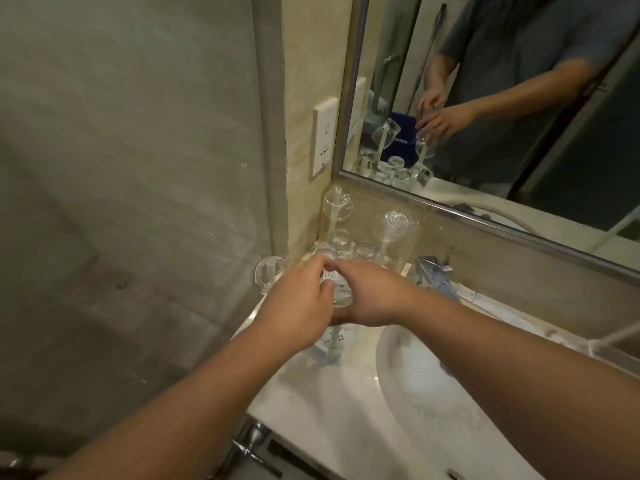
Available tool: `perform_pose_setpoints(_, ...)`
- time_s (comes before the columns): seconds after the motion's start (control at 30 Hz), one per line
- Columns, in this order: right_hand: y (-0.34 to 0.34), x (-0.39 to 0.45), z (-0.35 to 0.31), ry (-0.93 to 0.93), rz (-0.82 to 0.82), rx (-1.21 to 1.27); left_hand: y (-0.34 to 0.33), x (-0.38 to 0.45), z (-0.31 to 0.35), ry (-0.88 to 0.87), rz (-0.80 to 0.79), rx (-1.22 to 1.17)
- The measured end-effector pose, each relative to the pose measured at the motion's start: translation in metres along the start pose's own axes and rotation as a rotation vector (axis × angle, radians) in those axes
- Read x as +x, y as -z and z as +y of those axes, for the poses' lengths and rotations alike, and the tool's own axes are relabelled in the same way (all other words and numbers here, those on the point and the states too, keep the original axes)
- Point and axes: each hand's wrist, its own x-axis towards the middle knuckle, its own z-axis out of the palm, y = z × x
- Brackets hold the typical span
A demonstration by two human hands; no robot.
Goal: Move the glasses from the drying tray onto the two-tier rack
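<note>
A white perforated rack [337,336] with upright pegs stands in the counter's far left corner. Clear glasses hang upside down on its pegs: one high at the back left [336,202], one at the back right [397,221], one at the left edge [270,273]. Shorter glasses [365,251] stand lower between them. My left hand [298,306] and my right hand [372,296] meet over the rack's middle, both closed around one clear glass [339,292]. The hands hide most of that glass and the peg under it.
A white basin [426,386] sits in the marble counter right of the rack. A chrome tap [433,268] stands behind it. A framed mirror [502,98] covers the wall above. A socket plate [323,140] is on the left wall, beside a glass partition [138,168].
</note>
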Motion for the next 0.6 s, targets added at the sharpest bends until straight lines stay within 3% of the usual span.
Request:
perform_pose_setpoints(0.2, -0.012, 0.010, 0.004, -0.024, 0.043, 0.089, -0.020, -0.012, -0.016, 0.064, -0.150, -0.027)
perform_pose_setpoints(0.4, -0.019, 0.016, 0.009, -0.040, 0.014, 0.157, -0.027, -0.019, -0.025, -0.001, -0.164, -0.034)
perform_pose_setpoints(0.6, -0.022, 0.013, 0.010, -0.061, 0.055, 0.231, -0.038, -0.023, -0.041, 0.078, -0.245, -0.102)
